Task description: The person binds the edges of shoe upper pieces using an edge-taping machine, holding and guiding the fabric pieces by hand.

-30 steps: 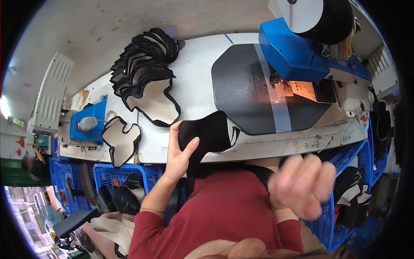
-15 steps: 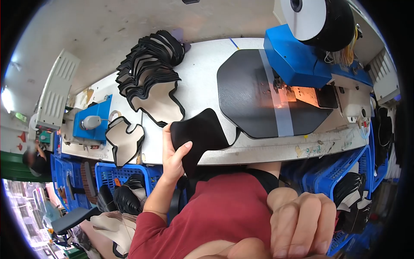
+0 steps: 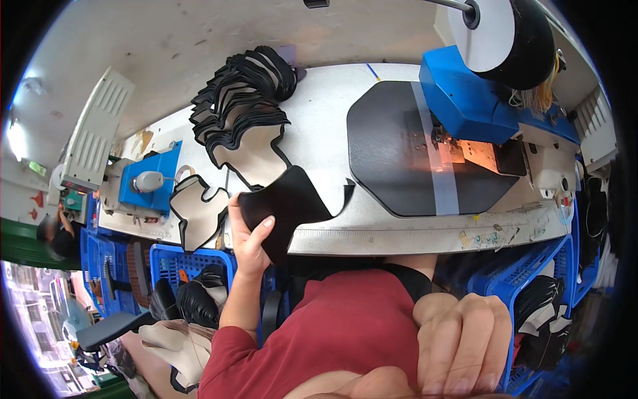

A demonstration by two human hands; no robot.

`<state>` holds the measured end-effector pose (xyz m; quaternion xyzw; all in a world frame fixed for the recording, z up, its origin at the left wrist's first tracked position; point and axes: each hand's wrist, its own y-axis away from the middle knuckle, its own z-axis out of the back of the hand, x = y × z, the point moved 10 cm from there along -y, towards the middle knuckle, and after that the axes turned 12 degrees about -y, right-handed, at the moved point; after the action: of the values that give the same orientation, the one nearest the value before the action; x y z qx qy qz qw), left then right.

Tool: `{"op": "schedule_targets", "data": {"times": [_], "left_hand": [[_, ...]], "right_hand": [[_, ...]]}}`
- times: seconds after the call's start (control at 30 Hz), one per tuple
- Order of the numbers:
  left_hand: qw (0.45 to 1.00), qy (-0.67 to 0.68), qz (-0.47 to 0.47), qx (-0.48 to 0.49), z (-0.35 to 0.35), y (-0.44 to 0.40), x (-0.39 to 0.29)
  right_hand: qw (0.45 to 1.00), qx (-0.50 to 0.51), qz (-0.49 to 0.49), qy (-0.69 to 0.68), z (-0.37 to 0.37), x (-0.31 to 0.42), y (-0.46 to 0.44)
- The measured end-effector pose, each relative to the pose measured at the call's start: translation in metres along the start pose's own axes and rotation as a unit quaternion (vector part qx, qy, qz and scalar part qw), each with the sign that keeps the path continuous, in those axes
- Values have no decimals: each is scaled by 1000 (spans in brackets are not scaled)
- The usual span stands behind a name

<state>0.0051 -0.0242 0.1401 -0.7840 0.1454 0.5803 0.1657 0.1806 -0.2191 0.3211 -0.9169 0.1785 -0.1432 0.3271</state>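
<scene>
My left hand (image 3: 250,243) grips a black shaped piece (image 3: 282,207) at its left edge, thumb on top and fingers underneath. A thin black strip (image 3: 347,194) trails from the piece's right corner over the white table. My right hand (image 3: 465,342) is close to the camera at the lower right, fingers bent and pressed together; whatever they hold, if anything, is hidden. Just beyond the held piece rises a stack of cream-faced pieces with black edges (image 3: 256,151). One similar piece (image 3: 199,214) lies alone to the left, partly over the table edge.
On the right stands a blue sewing machine (image 3: 465,96) with a lit needle area, a black octagonal plate (image 3: 389,149) and a large thread spool (image 3: 525,46). Another blue machine (image 3: 149,183) is at left. Blue baskets (image 3: 189,258) sit below the table. A person (image 3: 60,236) is far left.
My left hand has moved left with the black piece, and the strip's end now shows beyond its corner. My right hand's fingers are drawn closer together. The camera view has shifted slightly.
</scene>
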Motion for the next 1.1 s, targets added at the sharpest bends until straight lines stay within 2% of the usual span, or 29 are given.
{"op": "schedule_targets", "data": {"times": [0.07, 0.17, 0.27, 0.37, 0.43, 0.47, 0.5, 0.53, 0.57, 0.6, 0.7, 0.73, 0.87, 0.97, 1.1], "left_hand": [[999, -34, -41, -10, 9, 2, -10], [979, -125, -158, -4, 18, 9, -27], [917, -259, -300, 47, -10, 20, -50], [813, -394, -423, 70, -34, 34, -65], [758, -469, -450, 50, -48, 42, -68], [740, -486, -462, 57, -54, 45, -67], [721, -503, -472, 65, -60, 49, -65], [718, -505, -476, 58, -66, 51, -66], [693, -529, -486, 59, -73, 54, -63], [672, -545, -497, 65, -81, 58, -60], [626, -560, -535, 92, -103, 67, -49], [624, -559, -539, 92, -108, 69, -47], [604, -559, -559, 98, -121, 75, -39], [617, -555, -548, 102, -125, 75, -33], [633, -546, -536, 118, -129, 74, -30]], "right_hand": [[999, -32, 14, -9, 2, -1, 4], [971, -211, 110, 6, 4, -4, 11], [1000, -7, 3, -11, -1, -8, 3], [992, 115, 1, -46, 3, 2, 5], [996, 18, 46, 73, 26, 6, 15], [986, -93, 39, 136, 47, 2, 14], [894, -133, -23, 427, 67, 5, 16], [807, -173, -84, 558, 88, -1, 15], [785, -226, -124, 563, 114, -12, 24], [804, -274, -163, 502, 131, -24, 31], [841, -299, -131, 431, 155, -36, 41], [825, -307, -109, 462, 155, -29, 41], [847, -318, -102, 415, 164, -22, 46], [860, -343, -107, 364, 171, -20, 52], [867, -323, -119, 360, 174, -19, 53]]}}
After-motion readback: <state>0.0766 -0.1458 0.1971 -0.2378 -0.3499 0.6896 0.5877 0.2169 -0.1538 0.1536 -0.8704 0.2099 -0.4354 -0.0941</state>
